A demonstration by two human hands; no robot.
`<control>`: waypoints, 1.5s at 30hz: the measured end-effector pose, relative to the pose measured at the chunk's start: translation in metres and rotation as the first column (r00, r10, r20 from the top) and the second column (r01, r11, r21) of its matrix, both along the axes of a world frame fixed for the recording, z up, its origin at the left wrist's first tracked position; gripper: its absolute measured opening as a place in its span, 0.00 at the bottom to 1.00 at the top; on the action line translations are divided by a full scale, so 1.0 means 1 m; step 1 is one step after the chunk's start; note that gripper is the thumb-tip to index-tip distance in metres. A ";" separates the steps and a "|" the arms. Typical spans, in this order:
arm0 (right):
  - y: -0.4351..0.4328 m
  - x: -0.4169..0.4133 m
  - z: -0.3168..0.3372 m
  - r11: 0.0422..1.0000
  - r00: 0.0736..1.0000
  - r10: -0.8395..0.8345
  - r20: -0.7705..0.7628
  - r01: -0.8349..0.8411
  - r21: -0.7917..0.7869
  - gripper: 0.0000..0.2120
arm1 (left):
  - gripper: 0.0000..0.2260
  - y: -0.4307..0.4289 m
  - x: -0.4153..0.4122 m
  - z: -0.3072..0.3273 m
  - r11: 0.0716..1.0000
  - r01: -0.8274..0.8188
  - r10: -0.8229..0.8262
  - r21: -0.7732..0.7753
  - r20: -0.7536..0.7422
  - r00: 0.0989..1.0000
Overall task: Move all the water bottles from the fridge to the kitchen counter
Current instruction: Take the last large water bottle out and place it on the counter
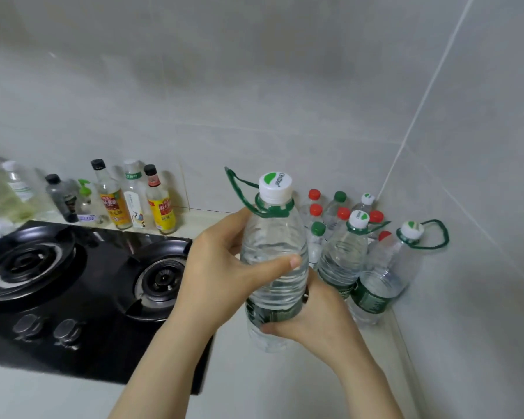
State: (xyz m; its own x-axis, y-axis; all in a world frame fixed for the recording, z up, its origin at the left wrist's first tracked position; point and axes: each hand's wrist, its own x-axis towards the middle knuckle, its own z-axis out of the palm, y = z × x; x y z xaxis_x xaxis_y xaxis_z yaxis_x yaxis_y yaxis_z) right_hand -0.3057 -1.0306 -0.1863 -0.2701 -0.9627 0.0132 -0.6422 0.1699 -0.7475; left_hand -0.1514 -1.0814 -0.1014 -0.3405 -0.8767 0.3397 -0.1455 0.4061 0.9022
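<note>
The step in hand is the set-down. Both hands clasp 1 large water bottle (274, 237) in the middle of the frame, upright, over the pale worktop (254, 385). The left hand (221, 267) wraps the upper body of the bottle, with the thumb lying across its front. The right hand (318, 316) curls round the lower part at the dark green label. The white cap is on and a green carry loop hangs from the neck. Whether the base already touches the worktop cannot be told, as the bottle's lower end is blurred against the surface.

To the right of centre, in the corner of the tiled wall (285, 86), stand the bottles already brought over. There are 2 more large bottles (342, 258) with green loops, and behind them a cluster of small bottles (316, 234) with red, green and white caps. The fridge is not in view, so how many bottles remain there cannot be judged.

The next move probably calls for lowering the bottle straight down onto the bare worktop at lower centre. The spot should be just beside the nearest large bottle and away from the black gas hob (88, 282) at the left, and then both hands let go. The bottle is full and tall, so it should be seated flat before release. The row of condiment bottles (133, 204) at the left centre, along the wall, plays no part
</note>
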 end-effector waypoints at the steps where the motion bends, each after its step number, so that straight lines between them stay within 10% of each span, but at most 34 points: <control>1: -0.005 -0.005 -0.005 1.000 1.000 -0.002 0.008 0.002 0.004 0.37 | 0.21 -0.005 -0.005 -0.002 1.000 0.004 -0.004 0.008 0.012 1.000; 45: -0.094 -0.047 -0.139 0.954 0.926 -0.298 0.232 0.295 0.049 0.33 | 0.24 -0.143 -0.078 -0.106 0.931 0.266 -0.332 0.250 0.276 0.902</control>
State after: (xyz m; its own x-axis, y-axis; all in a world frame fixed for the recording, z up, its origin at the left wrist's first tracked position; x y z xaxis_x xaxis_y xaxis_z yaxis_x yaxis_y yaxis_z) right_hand -0.3532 -1.1246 -0.3249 -0.5374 -0.8377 -0.0967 -0.3683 0.3363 -0.8668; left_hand -0.2295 -1.2246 -0.2075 -0.6560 -0.7548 0.0026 -0.3294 0.2895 0.8987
